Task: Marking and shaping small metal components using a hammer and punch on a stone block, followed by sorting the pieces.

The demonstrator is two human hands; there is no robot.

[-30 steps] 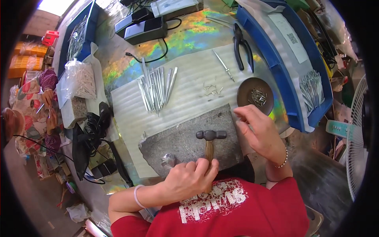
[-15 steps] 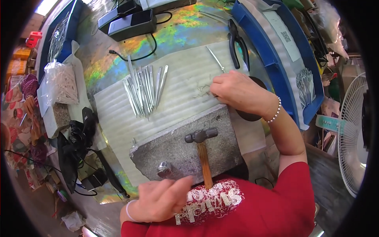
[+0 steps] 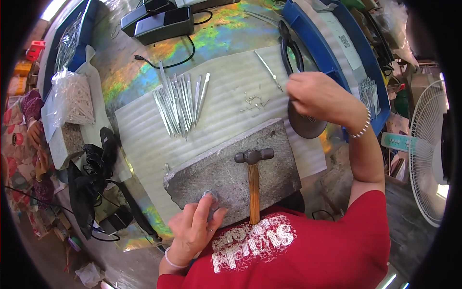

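Observation:
My left hand (image 3: 191, 233) is at the front left of a grey stone block (image 3: 231, 180). Its thumb and index finger close around a small shiny metal cylinder (image 3: 211, 196) on the stone. A ball-peen hammer (image 3: 254, 185) with a wooden handle lies across the block. My right hand (image 3: 323, 98) hovers over a dark round dish (image 3: 308, 129) holding small metal bits, fingers pressed together; whatever they pinch is hidden. Beside it, several tiny metal pins (image 3: 252, 101) are scattered on the white foam sheet (image 3: 221, 82). A slim jointed metal strip (image 3: 268, 70) lies near the right fingertips.
A bunch of flat silver strips (image 3: 179, 103) lies on the foam. Black-handled pliers (image 3: 290, 48) rest by a blue tray (image 3: 320, 45) at right. Behind are a black power bank (image 3: 163, 27) and cable. A fan (image 3: 428, 154) stands right; another person's hands (image 3: 36, 139) show far left.
My left hand has moved from in front of the block onto the metal cylinder. The right hand has shifted right, off the scattered pins, to above the dark dish.

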